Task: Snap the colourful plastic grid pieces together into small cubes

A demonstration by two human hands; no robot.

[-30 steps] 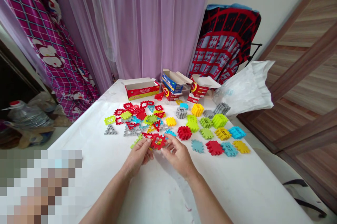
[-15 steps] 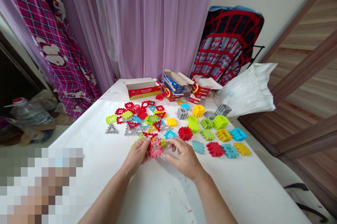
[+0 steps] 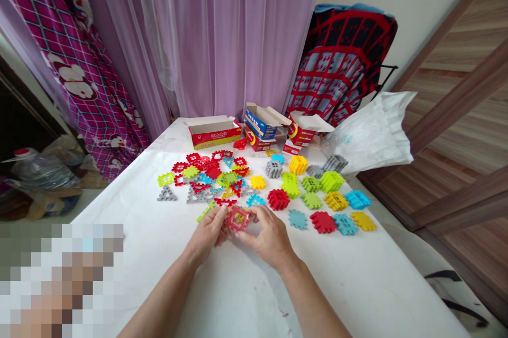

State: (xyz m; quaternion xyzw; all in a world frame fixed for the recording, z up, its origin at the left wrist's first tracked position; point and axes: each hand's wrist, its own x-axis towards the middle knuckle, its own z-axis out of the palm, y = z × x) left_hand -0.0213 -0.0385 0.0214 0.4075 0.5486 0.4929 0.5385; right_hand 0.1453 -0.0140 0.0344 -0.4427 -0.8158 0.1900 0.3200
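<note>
Between both hands is a red, toothed interlocking building tile (image 3: 238, 219) with a window-like opening, tilted toward me. Green shows through the opening; I cannot tell whether it belongs to another piece in the grip. My left hand (image 3: 209, 229) pinches the tile's left edge, thumb on top. On the right edge, the thumb and fingers of my right hand (image 3: 270, 235) close on it. Just beyond the hands lie a blue tile (image 3: 255, 200) and a lime-green piece (image 3: 205, 211). A red stack of tiles (image 3: 278, 199) stands beyond my right hand.
A loose heap of mixed tiles, with a red tile (image 3: 213, 170) on it, spreads at the left. Sorted stacks, such as a yellow one (image 3: 336, 201), stand at the right. Behind are a red box (image 3: 215, 134), a blue box (image 3: 261, 122) and a white bag (image 3: 373, 134).
My right hand has moved left and closed on the tile's right edge. The red tile has turned and tilted in my grip. The view has shifted slightly.
</note>
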